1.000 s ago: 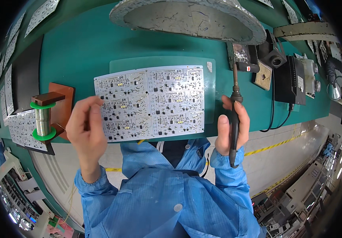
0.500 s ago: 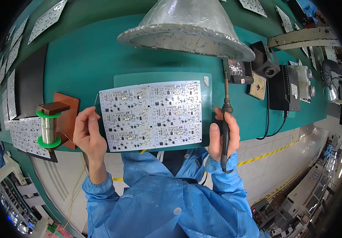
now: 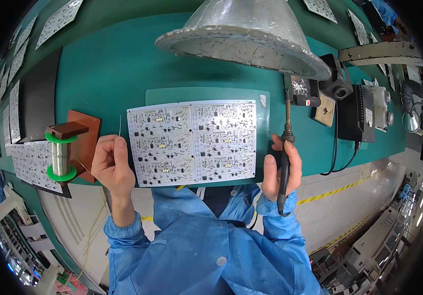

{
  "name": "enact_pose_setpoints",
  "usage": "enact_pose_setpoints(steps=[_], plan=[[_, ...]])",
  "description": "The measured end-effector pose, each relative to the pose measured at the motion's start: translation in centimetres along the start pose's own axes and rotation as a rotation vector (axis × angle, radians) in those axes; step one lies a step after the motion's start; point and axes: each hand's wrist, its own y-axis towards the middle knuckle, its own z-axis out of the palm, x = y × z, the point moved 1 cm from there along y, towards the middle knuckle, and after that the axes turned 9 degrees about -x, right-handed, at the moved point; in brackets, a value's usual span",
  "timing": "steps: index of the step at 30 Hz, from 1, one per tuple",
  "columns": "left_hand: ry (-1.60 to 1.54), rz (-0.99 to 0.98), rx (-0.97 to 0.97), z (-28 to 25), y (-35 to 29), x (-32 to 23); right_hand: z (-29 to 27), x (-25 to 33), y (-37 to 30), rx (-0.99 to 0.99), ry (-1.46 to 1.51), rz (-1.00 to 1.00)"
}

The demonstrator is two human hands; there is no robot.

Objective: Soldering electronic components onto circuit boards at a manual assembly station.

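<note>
A white panel of circuit boards (image 3: pixel 192 142) lies on a pale green sheet (image 3: pixel 162 94) in front of me. My left hand (image 3: pixel 114 164), closed in a pinch just left of the panel, grips a thin solder wire (image 3: pixel 120 125) whose end sticks up past the fingers. More wire runs from this hand to a solder spool (image 3: pixel 61 160) with green flanges on a brown holder (image 3: pixel 89 147). My right hand (image 3: pixel 284 167) is wrapped round the dark handle of a soldering iron (image 3: pixel 285 147), to the right of the panel. The iron points away from me, its tip near the metal hood.
A large metal funnel-shaped hood (image 3: pixel 251 44) hangs over the far side of the bench. At right stand an iron holder (image 3: pixel 337 81), a sponge tray (image 3: pixel 324 110) and a black box (image 3: pixel 356 115) with cables. More panels (image 3: pixel 34 164) lie at left beside a black board (image 3: pixel 37 98).
My left thumb has straightened upward against the fingers around the wire. The whole view has shifted slightly, so the panel, hood and iron appear a little farther right.
</note>
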Motion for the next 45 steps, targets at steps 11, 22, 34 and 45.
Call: enact_pose_setpoints(steps=[11, 22, 34, 45], plan=[[-0.049, 0.008, 0.046, 0.0, 0.2, -0.4, 0.2, 0.1, -0.3, -0.044, 0.025, 0.023], [-0.001, 0.068, -0.003, 0.2, 0.2, -0.4, 0.6, 0.1, -0.6, -0.019, -0.008, 0.039], [-0.077, 0.043, -0.05, 0.8, 0.0, -0.8, 0.2, -0.2, -0.6, -0.052, -0.049, 0.046], [0.153, 0.364, 0.397, 2.7, -2.5, -7.4, -2.0, 4.1, 1.9, 0.178, 0.074, -0.152]])
